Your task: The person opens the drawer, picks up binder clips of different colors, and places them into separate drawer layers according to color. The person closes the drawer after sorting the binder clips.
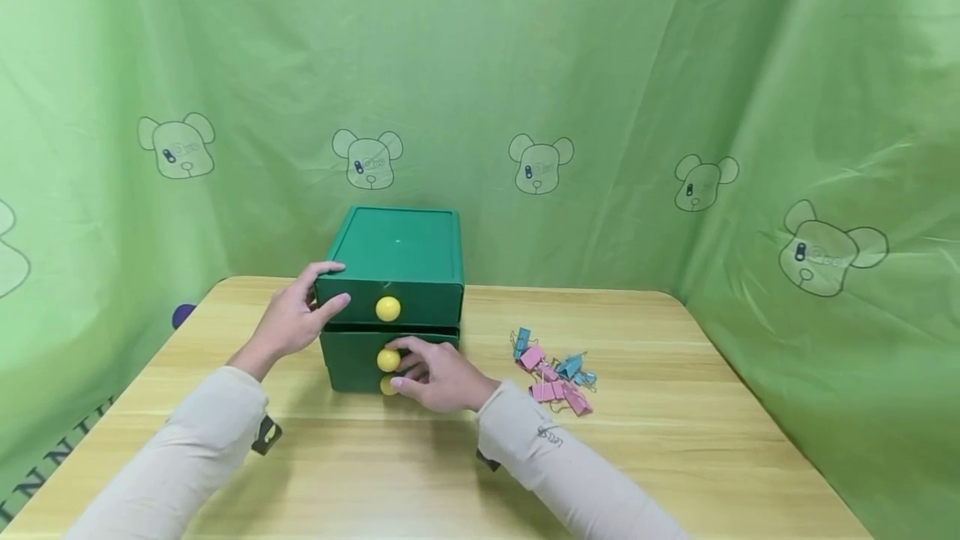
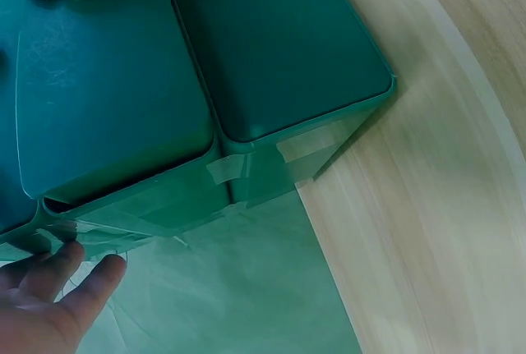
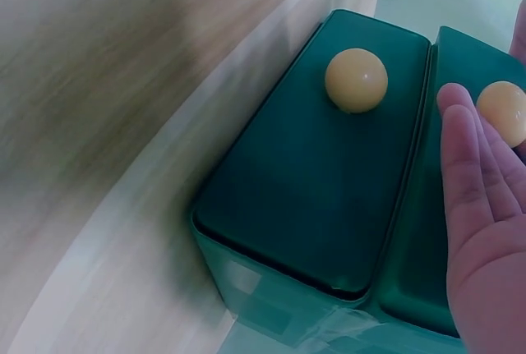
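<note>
A green drawer cabinet with round yellow knobs stands on the table. The middle drawer juts slightly forward of the bottom drawer. My right hand holds the middle drawer's yellow knob, fingers on one side of it; the thumb is partly hidden in the right wrist view. Below it is the bottom knob. My left hand rests at the cabinet's upper left corner, fingers on the top edge and thumb by the front of the top drawer.
Several pink and blue binder clips lie in a loose pile on the wooden table, right of the cabinet. A green curtain with bear-head drawings hangs behind and at both sides.
</note>
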`<state>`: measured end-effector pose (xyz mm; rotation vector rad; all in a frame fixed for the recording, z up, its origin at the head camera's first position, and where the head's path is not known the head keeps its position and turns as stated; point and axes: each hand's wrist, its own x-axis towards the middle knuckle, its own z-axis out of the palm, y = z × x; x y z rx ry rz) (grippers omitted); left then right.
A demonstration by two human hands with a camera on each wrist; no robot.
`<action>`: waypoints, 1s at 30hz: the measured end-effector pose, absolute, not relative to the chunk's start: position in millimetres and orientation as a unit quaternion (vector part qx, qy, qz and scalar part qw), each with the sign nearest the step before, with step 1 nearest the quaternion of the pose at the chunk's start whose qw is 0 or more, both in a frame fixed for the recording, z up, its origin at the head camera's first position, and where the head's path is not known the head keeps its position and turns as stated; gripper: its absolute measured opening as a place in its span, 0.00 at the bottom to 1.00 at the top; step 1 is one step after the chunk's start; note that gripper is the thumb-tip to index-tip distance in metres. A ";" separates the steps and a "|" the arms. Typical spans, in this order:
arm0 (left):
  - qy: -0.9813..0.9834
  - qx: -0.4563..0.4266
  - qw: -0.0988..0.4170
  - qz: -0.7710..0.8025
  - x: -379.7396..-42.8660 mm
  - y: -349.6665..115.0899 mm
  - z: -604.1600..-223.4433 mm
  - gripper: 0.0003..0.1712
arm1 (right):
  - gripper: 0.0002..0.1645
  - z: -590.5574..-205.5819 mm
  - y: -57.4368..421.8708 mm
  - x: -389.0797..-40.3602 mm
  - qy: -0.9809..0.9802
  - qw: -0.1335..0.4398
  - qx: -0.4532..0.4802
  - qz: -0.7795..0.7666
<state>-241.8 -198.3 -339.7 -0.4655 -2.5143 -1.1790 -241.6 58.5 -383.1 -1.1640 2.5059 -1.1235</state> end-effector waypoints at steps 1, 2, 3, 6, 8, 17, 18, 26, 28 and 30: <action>-0.882 -0.162 0.162 -0.412 -242.0 -198.4 -338.7 0.27 | 0.27 -382.7 58.5 -241.4 0.837 0.080 -0.390 -0.374; -0.882 -0.162 0.163 -0.411 -242.4 -198.6 -337.7 0.27 | 0.27 -382.6 58.5 -241.4 0.837 0.081 -0.391 -0.373; -0.883 -0.162 0.165 -0.409 -242.8 -198.7 -336.9 0.27 | 0.27 -382.1 58.6 -241.1 0.837 0.082 -0.391 -0.374; -0.884 -0.162 0.174 -0.402 -243.2 -198.7 -334.2 0.27 | 0.28 -380.6 59.3 -239.1 0.837 0.085 -0.392 -0.373; -0.886 -0.161 0.177 -0.397 -243.0 -198.7 -333.9 0.26 | 0.28 -379.9 60.0 -236.8 0.837 0.091 -0.392 -0.370; -0.886 -0.153 0.169 -0.404 -242.8 -198.7 -333.5 0.27 | 0.29 -378.7 61.1 -230.6 0.832 0.102 -0.402 -0.368; -0.886 -0.152 0.168 -0.405 -243.3 -198.8 -333.3 0.27 | 0.29 -379.0 61.1 -230.3 0.831 0.102 -0.404 -0.368; -0.888 -0.147 0.146 -0.410 -242.8 -199.7 -330.2 0.28 | 0.30 -379.0 62.6 -227.4 0.827 0.108 -0.414 -0.364; -0.889 -0.147 0.144 -0.409 -242.7 -200.1 -329.9 0.28 | 0.30 -378.4 62.6 -226.5 0.826 0.110 -0.416 -0.364; -0.890 -0.147 0.146 -0.407 -242.6 -200.5 -330.3 0.28 | 0.30 -378.1 62.6 -225.6 0.825 0.112 -0.418 -0.364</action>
